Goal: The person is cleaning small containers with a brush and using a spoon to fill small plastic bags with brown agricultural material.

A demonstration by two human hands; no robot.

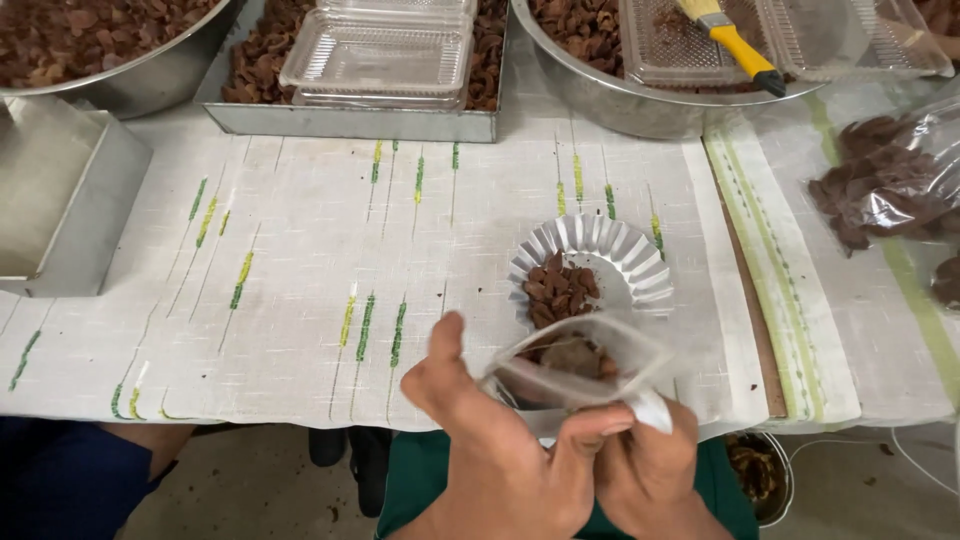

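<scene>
Hands holding a small clear bag open at the near table edge

Fingers of both hands meet at the near edge of the table, just right of centre. The left hand (480,420) comes up from below with the wrist bent, thumb raised and pointing far-left, and the other fingers curled toward the right so that their tips pinch the near lip of a small clear plastic bag (575,365). The right hand (645,460) sits just to the right and slightly nearer, its fingers folded in and closed on the bag's lower right corner. Between them the bag is held with its mouth open, and a few brown dried pieces show through its side.

Just beyond the bag stands a fluted metal cup (600,265), its pleated rim flaring outward, with a heap of the same brown dried pieces lying in its near-left part. The cup rests on a white tablecloth (300,250) with short green and yellow stitched lines.

Farther off, along the far edge, sit a rectangular metal tray (350,120) of brown pieces with clear plastic clamshell boxes (380,50) stacked on it, and a round metal basin (620,105) to its right, holding a yellow-handled brush (740,45). At the right lies a filled clear packet (885,185) of brown pieces.
</scene>
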